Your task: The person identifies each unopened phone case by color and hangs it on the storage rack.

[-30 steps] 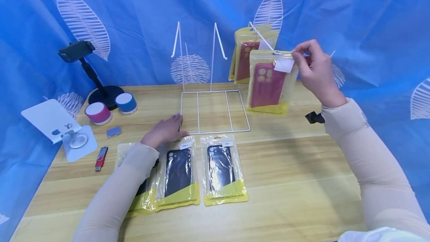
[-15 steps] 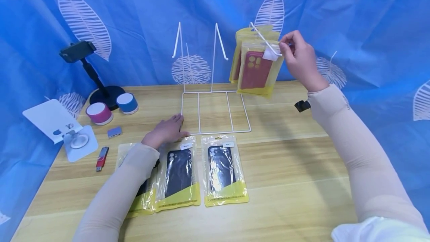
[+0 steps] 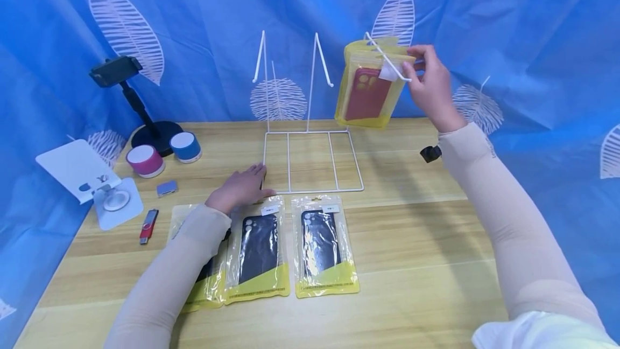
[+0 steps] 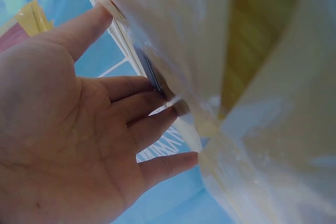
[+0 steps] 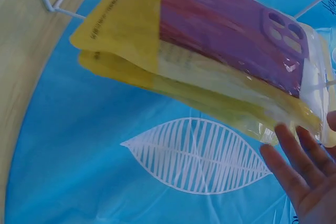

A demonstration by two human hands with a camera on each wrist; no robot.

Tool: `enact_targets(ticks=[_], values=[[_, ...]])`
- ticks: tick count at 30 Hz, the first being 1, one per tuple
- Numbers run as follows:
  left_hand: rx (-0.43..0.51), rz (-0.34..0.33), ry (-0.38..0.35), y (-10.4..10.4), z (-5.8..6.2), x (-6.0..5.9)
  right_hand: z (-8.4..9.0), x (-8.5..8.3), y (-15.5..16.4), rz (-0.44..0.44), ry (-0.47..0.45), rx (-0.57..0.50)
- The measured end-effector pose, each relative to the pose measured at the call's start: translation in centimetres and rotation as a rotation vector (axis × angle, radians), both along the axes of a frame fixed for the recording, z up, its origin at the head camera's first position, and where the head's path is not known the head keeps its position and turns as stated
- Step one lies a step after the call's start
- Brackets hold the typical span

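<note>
Red case packet [image 3: 366,93]: hangs on the rightmost hook [image 3: 387,61] of the white wire rack [image 3: 310,139], in front of other yellow-edged packets on the same hook; the right wrist view shows them stacked close together.
Right hand [image 3: 428,88]: raised at the packet's top right corner, fingers [image 3: 417,53] pinching its top edge by the white label.
Left hand [image 3: 239,187]: lies flat on the surface [image 3: 411,241] at the front left corner of the rack's base, fingers relaxed and straight, gripping nothing.
Dark case packets [image 3: 290,246]: lie flat in a row just in front of the rack; the left forearm crosses the leftmost one.
Left side of surface: two small round speakers [image 3: 162,154], a phone holder [image 3: 128,96], a white stand [image 3: 89,182], a red USB stick [image 3: 147,225].
Backdrop: blue cloth with white leaf prints.
</note>
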State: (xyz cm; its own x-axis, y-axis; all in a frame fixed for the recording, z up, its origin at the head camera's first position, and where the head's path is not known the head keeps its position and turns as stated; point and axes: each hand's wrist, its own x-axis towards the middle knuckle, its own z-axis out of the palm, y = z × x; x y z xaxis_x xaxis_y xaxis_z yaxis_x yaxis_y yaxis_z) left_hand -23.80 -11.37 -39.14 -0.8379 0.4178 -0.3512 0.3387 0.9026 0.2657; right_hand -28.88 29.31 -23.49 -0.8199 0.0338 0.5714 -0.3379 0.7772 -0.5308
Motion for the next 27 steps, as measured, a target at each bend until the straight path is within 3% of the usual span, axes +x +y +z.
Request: enact_targets(ticks=[4, 8, 15, 18, 21, 24, 27], values=[[0.009, -0.011, 0.004, 0.1, 0.1, 0.1, -1.6, 1.4, 0.6, -0.009, -0.003, -0.03], [0.015, -0.013, 0.0, 0.2, 0.3, 0.0, -3.7, 3.4, 1.2, -0.044, -0.067, 0.036], [0.026, -0.017, -0.002, -0.2, 0.1, -0.3, -7.5, 7.1, 1.0, -0.042, -0.517, 0.25], [0.039, -0.018, -0.006, -0.4, 0.2, -0.2, -9.8, 8.0, 0.2, 0.065, -0.645, 0.418], [0.046, -0.016, -0.011, -0.5, 0.3, -0.1, -12.0, 8.5, -0.8, 0.222, -0.71, 0.548], [0.049, -0.012, -0.021, -0.5, 0.4, -0.1, -13.7, 8.9, -1.7, 0.346, -0.724, 0.594], [0.047, -0.011, -0.033, -0.4, 0.3, -0.1, -14.8, 9.1, -2.5, 0.394, -0.724, 0.613]])
